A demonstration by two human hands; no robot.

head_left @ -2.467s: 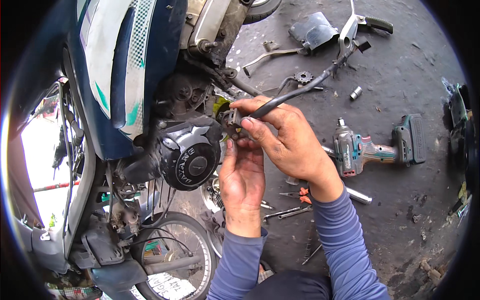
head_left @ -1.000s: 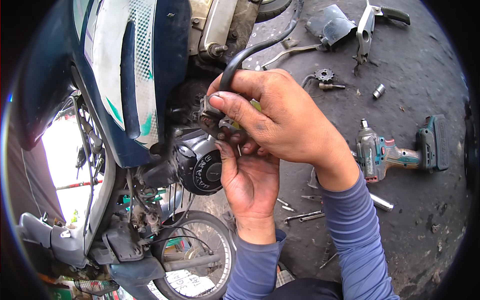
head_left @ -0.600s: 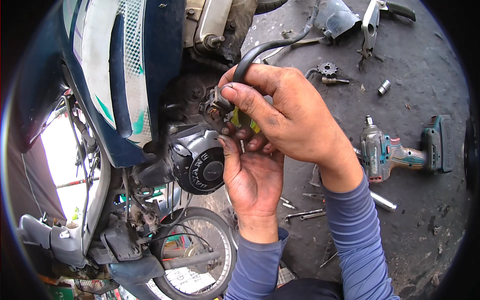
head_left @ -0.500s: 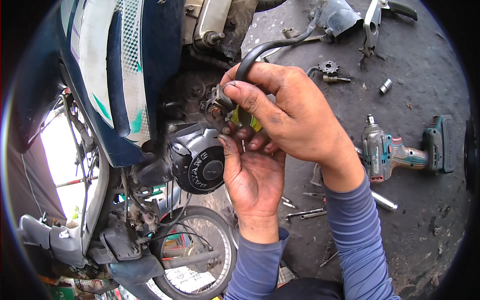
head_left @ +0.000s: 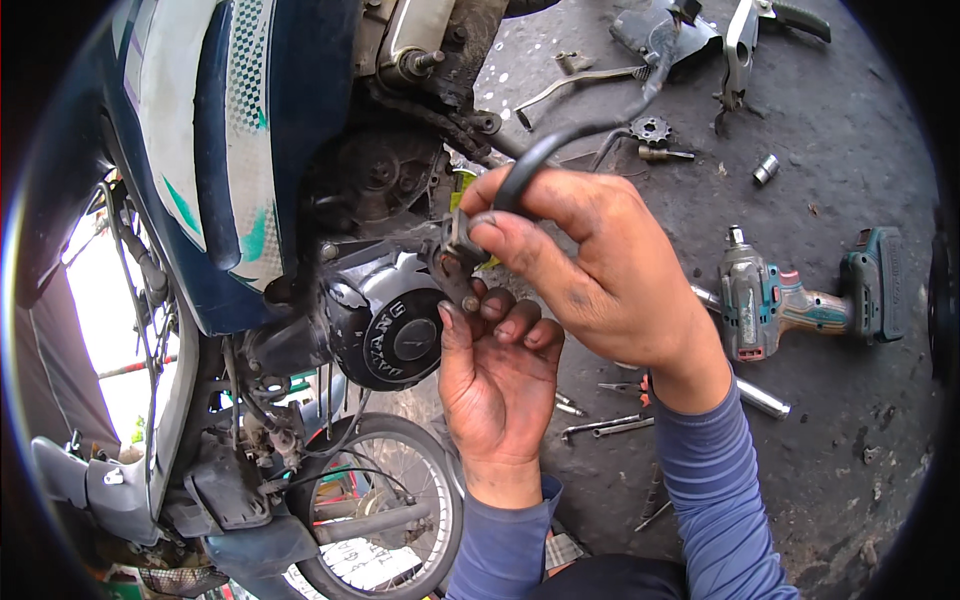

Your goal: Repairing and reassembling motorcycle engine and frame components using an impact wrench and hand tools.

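My right hand (head_left: 610, 270) grips a curved black bar (head_left: 560, 148) near its lower end, thumb against a block-like metal end piece (head_left: 458, 240). The bar arches away up and to the right. Below that end piece, my left hand (head_left: 500, 380) is palm up, its fingers curled in and its dirty thumb and fingertips closed at the underside. Exactly what those fingertips pinch is partly hidden. Just left of them is a round black engine cover (head_left: 400, 340) on a motorbike. Behind the hands lies the bike's dark, greasy engine recess (head_left: 380, 180).
The blue and white body panel (head_left: 240, 130) fills the upper left; a spoked wheel (head_left: 447, 490) stands below. On the grey floor (head_left: 850, 430) lie a cordless impact wrench (head_left: 750, 305), a socket (head_left: 766, 169), a small sprocket (head_left: 651, 130), a grey cover (head_left: 640, 35) and several hand tools.
Both hands have come nearer to me, carrying the bar's metal end down from the engine recess to beside the round cover. More of the recess shows now.
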